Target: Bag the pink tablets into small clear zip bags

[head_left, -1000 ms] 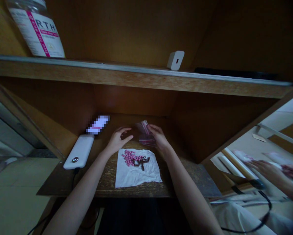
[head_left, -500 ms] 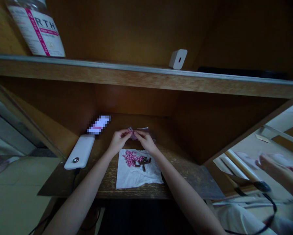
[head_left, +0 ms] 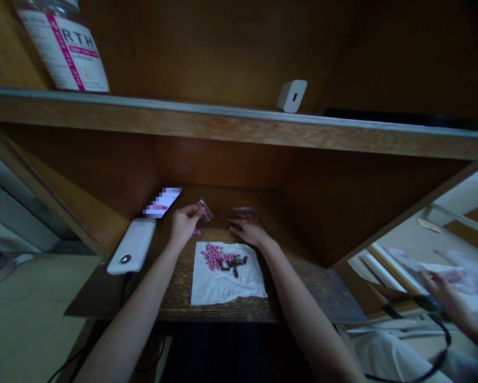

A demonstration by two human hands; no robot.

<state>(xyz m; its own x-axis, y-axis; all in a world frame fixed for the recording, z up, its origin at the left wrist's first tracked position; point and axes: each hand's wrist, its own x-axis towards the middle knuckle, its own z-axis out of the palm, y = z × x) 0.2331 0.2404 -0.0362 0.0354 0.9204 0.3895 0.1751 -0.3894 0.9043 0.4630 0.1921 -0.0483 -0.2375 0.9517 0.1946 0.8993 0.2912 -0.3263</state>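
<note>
Pink tablets (head_left: 213, 257) and dark capsules (head_left: 234, 265) lie on crumpled white paper (head_left: 228, 282). The left hand (head_left: 186, 223) pinches a small clear bag (head_left: 205, 210) in narrow fingers above a stray tablet (head_left: 197, 232); the right hand (head_left: 249, 230) lies spread, just beside a flat bag (head_left: 244, 210).

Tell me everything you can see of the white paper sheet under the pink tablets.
The crinkled white paper sheet looks like thin tissue or paper, with slightly uneven edges. It lies flat on a dark, worn wooden surface. Pink round tablets sit clustered on its upper left, with dark brown capsules beside them. Its lower half is bare. The right hand rests just beyond its far edge and appears not to touch it.
</note>
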